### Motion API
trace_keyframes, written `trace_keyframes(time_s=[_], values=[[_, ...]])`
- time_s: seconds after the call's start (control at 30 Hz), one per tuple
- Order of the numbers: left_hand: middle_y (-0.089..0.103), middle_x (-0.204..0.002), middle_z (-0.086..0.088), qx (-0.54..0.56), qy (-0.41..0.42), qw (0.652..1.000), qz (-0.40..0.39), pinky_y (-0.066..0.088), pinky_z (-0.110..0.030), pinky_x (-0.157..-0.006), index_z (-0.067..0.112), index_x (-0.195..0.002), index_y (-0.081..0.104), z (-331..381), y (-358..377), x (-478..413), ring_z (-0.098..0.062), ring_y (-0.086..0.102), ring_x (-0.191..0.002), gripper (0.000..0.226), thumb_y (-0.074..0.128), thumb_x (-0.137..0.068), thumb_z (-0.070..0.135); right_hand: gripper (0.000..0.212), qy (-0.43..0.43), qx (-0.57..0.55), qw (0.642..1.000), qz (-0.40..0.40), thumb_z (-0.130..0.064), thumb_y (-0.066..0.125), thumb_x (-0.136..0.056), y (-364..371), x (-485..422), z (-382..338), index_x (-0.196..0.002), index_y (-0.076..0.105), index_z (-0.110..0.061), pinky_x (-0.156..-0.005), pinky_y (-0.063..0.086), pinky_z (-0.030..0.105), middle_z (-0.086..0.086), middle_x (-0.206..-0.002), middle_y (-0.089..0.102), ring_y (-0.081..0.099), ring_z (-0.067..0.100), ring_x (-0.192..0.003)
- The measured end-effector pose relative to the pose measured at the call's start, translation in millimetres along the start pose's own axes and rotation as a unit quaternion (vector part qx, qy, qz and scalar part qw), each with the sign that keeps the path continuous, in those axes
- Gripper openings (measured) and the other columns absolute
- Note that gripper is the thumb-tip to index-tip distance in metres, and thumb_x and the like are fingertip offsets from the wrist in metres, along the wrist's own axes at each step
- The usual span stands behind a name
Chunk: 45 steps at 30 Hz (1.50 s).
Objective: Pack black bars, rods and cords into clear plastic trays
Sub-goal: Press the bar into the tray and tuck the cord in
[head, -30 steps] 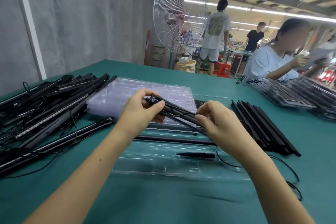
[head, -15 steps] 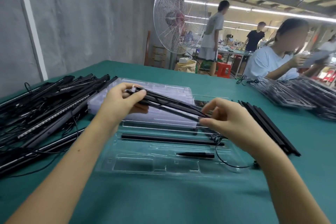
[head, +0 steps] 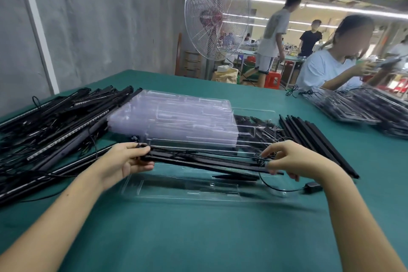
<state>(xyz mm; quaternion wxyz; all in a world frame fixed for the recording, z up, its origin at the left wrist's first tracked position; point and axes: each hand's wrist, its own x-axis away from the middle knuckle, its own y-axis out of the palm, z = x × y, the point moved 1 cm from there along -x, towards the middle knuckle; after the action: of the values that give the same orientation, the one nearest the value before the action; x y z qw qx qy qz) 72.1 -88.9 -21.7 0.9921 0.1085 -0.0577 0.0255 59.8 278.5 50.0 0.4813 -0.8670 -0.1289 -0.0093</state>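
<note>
Left hand [head: 127,161] grips one end of the black bars [head: 198,159], right hand [head: 293,159] pinches the other, bundle just over clear tray [head: 167,189]; trailing cord [head: 278,189] lies outside the rim, could snag and skew seating

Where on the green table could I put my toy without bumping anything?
Bare green tabletop lies nearest the camera, before the open clear plastic tray, and beyond the stack of clear trays. Crowded: the heap of black bars and cords left, the row of black rods right, the bundle of black bars between.
</note>
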Motion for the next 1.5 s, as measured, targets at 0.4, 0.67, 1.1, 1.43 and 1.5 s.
trace_keyframes(time_s=[0.4, 0.67, 1.1, 1.43, 1.5], values=[[0.066, -0.063, -0.008, 0.088, 0.068, 0.992, 0.052, 0.056, -0.024, -0.054, 0.001, -0.083, 0.058, 2, -11, -5, -0.019, 0.068, -0.058, 0.005, 0.059, -0.082, 0.006, 0.013, -0.004, -0.179, 0.97, 0.163, -0.023, 0.065, -0.087, -20, 6, 20, -0.095, 0.06, -0.015, -0.045, 0.051, 0.027, 0.006, -0.079, 0.069, 0.067, 0.02, -0.054], [0.068, -0.067, -0.006, 0.109, 0.061, 0.992, 0.018, 0.056, -0.023, -0.055, 0.001, -0.088, 0.06, -4, -11, -6, -0.015, 0.067, -0.059, 0.019, 0.062, -0.073, 0.013, 0.013, 0.062, -0.028, 0.996, 0.056, -0.028, 0.068, -0.085, 38, -28, 29, -0.074, 0.065, -0.021, -0.043, 0.04, 0.015, -0.001, -0.062, 0.062, 0.05, 0.006, -0.045], [0.065, -0.073, -0.01, 0.119, 0.041, 0.992, 0.011, 0.057, -0.025, -0.055, 0.0, -0.088, 0.059, -17, -2, -7, -0.017, 0.067, -0.06, 0.014, 0.061, -0.077, 0.009, 0.01, 0.243, 0.14, 0.936, 0.212, -0.028, 0.051, -0.092, 54, -37, 32, -0.091, 0.046, -0.019, -0.069, 0.037, 0.028, 0.007, -0.109, 0.06, 0.056, 0.027, -0.092], [0.069, -0.075, -0.01, 0.035, 0.058, 0.997, 0.019, 0.056, -0.027, -0.054, 0.002, -0.089, 0.063, -12, -14, -18, -0.018, 0.067, -0.059, 0.009, 0.06, -0.081, 0.008, 0.022, 0.315, 0.025, 0.892, 0.322, -0.01, 0.048, -0.085, 5, -8, 69, -0.064, 0.043, -0.005, -0.065, 0.036, 0.031, 0.013, -0.072, 0.051, 0.046, 0.024, -0.064], [0.066, -0.072, -0.011, 0.018, 0.055, 0.998, 0.025, 0.056, -0.027, -0.053, 0.001, -0.087, 0.062, -12, -13, -23, -0.02, 0.066, -0.057, 0.006, 0.06, -0.083, 0.005, 0.017, 0.309, 0.01, 0.897, 0.315, -0.008, 0.047, -0.082, 0, -4, 72, -0.066, 0.044, -0.005, -0.062, 0.035, 0.029, 0.015, -0.075, 0.053, 0.045, 0.024, -0.062]])
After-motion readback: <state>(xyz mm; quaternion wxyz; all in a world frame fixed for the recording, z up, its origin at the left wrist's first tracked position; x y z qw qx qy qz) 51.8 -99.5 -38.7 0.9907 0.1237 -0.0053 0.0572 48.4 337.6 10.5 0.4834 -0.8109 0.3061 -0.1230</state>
